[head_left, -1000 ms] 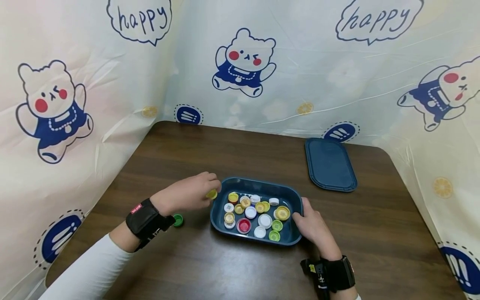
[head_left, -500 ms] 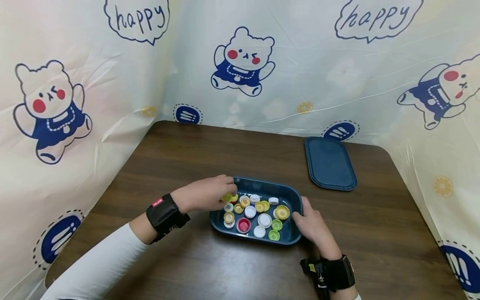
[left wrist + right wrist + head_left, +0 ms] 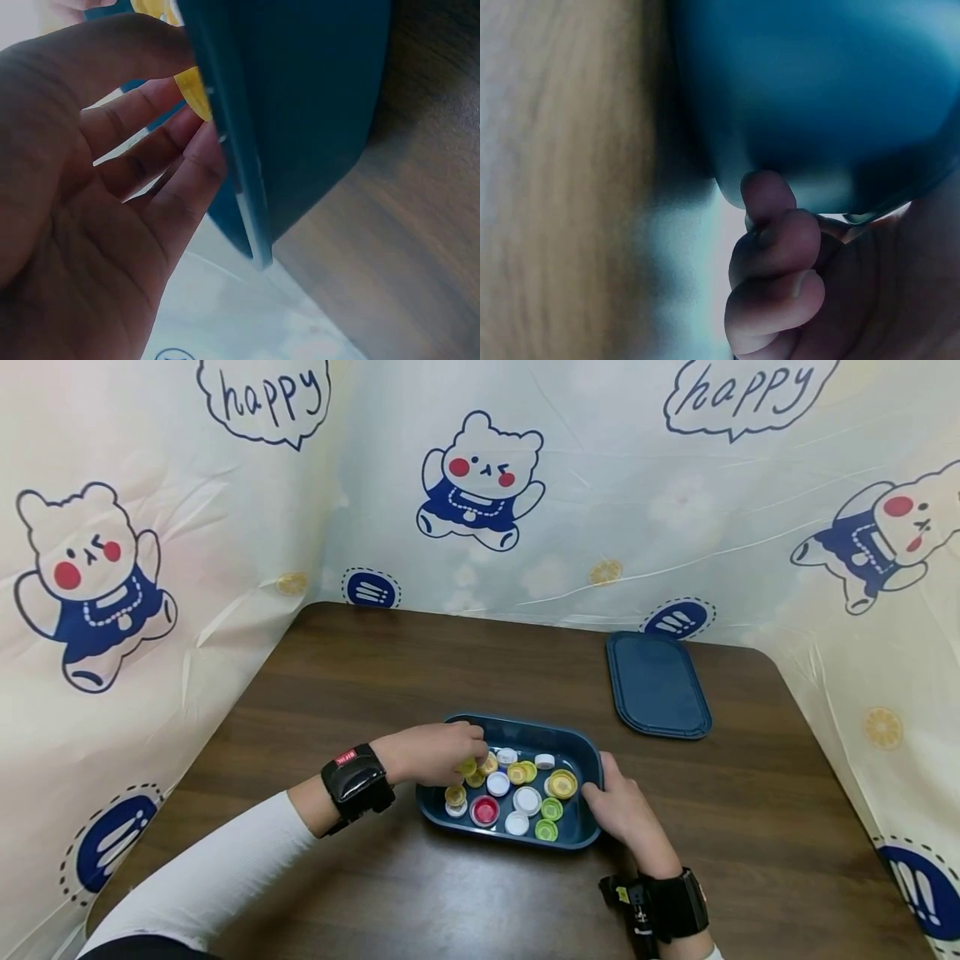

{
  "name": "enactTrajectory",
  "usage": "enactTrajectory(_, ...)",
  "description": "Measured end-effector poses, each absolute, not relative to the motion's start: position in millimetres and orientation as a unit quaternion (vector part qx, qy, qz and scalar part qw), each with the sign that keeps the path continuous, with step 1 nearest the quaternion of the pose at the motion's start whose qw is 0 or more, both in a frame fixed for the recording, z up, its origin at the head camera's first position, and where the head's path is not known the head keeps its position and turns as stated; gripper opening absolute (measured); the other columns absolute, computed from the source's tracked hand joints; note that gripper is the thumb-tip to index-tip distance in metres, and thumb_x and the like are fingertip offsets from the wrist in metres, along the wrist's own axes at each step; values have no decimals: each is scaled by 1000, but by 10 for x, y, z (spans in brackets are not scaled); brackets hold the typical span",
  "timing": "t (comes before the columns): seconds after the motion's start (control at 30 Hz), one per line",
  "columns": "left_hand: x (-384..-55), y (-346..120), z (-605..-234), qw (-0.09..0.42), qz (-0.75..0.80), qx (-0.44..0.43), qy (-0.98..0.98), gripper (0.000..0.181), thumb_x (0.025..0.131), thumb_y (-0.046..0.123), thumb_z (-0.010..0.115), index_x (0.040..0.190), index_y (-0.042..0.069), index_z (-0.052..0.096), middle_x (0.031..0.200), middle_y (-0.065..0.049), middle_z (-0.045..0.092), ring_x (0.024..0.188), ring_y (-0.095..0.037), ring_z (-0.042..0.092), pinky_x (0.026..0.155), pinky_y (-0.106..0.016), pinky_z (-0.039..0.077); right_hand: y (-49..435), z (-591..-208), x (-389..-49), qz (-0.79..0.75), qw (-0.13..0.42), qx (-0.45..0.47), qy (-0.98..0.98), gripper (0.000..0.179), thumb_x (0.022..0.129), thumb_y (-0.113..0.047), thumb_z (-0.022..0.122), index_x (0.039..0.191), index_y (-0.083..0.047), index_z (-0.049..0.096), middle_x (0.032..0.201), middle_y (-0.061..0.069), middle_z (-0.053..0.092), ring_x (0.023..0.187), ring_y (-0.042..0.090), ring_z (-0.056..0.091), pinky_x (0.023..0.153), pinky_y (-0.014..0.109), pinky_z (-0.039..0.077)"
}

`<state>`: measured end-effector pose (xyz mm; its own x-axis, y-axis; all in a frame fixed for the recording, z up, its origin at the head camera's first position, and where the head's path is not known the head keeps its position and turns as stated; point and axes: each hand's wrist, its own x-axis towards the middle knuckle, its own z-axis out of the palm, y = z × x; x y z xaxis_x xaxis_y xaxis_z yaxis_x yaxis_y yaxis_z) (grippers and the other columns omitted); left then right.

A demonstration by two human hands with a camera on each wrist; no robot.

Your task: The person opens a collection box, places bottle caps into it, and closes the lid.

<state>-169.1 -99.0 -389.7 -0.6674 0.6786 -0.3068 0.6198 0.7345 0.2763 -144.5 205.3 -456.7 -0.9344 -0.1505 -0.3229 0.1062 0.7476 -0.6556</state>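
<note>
My left hand (image 3: 435,755) reaches over the left end of a dark blue tray (image 3: 517,843) in the head view. It pinches a yellow bottle cap (image 3: 195,96) between thumb and fingers, just inside the tray rim in the left wrist view. Several white, yellow and green caps lie in the tray, along with a red cap (image 3: 484,811). Some at the left are hidden behind the hand. My right hand (image 3: 626,810) grips the tray's right end, thumb at the rim; in the right wrist view its curled fingers (image 3: 776,251) sit against the outer wall.
A dark blue lid (image 3: 660,685) lies flat at the back right of the brown wooden table (image 3: 420,660). A patterned curtain (image 3: 600,485) with printed bears surrounds the table at the back and sides.
My left hand has moved right with the yellow cap, from outside the tray's left rim to low over the caps inside. A green cap on the table is now hidden by the left wrist.
</note>
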Motion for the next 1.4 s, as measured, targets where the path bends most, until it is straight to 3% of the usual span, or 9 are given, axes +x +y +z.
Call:
enactTrajectory(0.37, -1710, -927, -4002, 205, 55, 360, 909, 29, 94, 17, 72, 123, 17, 71, 112, 2, 61, 100, -13, 53, 95, -31, 52, 2055, -4563, -1442, -355, 183, -12, 917, 53, 99, -20, 47, 149, -10, 34, 135, 29, 57, 99, 30, 64, 77, 43, 53)
enactTrajectory(0.87, -1705, -929, -4006, 204, 48, 358, 910, 37, 91, 18, 77, 127, 18, 70, 118, 1, 61, 105, -14, 53, 96, -32, 52, 2066, -4578, -1448, -350, 181, -13, 919, 53, 99, -22, 47, 150, -12, 34, 134, 27, 58, 97, 28, 63, 77, 41, 52)
enactTrajectory(1.1, -1680, -1023, -3849, 174, 58, 354, 917, 38, 91, 19, 77, 128, 15, 69, 116, -2, 61, 104, -14, 53, 91, -28, 53, 2054, -4568, -1441, -343, 179, -8, 922, 54, 98, -22, 46, 150, -14, 33, 135, 26, 58, 98, 29, 62, 79, 41, 51)
enactTrajectory(1.4, -1606, -1383, -3628, 112, 86, 328, 934, 38, 91, 17, 77, 127, 10, 68, 117, -7, 63, 103, -17, 58, 92, -34, 56, 2059, -4581, -1444, -345, 182, -7, 921, 55, 98, -22, 45, 151, -12, 32, 136, 27, 57, 98, 29, 63, 78, 41, 52)
